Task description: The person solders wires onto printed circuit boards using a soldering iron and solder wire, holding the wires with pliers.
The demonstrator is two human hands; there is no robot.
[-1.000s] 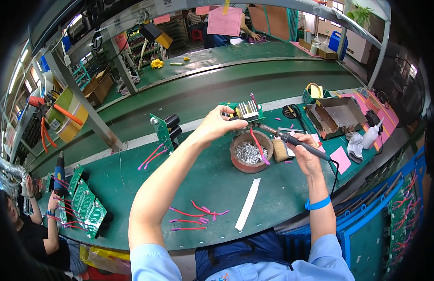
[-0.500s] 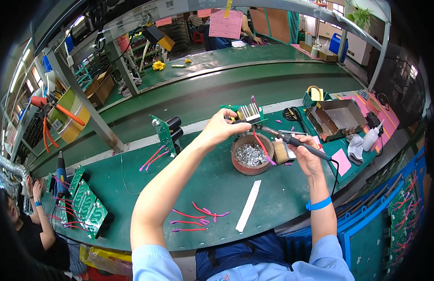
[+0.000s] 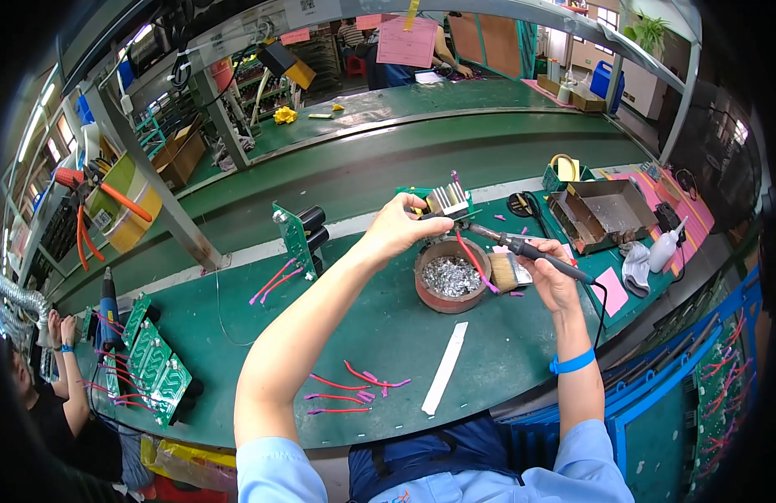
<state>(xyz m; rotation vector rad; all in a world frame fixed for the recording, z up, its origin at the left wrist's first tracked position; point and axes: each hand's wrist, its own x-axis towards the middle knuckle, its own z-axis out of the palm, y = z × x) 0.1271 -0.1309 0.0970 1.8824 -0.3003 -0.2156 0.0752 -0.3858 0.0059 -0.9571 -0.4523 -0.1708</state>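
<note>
The left-hand grip (image 3: 406,227) pinches a green circuit board (image 3: 414,193) with a silver finned heat sink (image 3: 448,202), above the far rim of a round reddish-brown bowl (image 3: 446,305) of silvery scraps. The right-hand grip (image 3: 554,274) holds a black-handled soldering iron (image 3: 520,246) right of the bowl, tip close to the board, while a red wire (image 3: 473,259) hangs below the board, over the bowl.

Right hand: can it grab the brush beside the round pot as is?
Probably not as is: the right hand is gripping the soldering iron. The brush looks near enough, just left of that hand in the head view, so the occupied grip seems the main obstacle.
</note>
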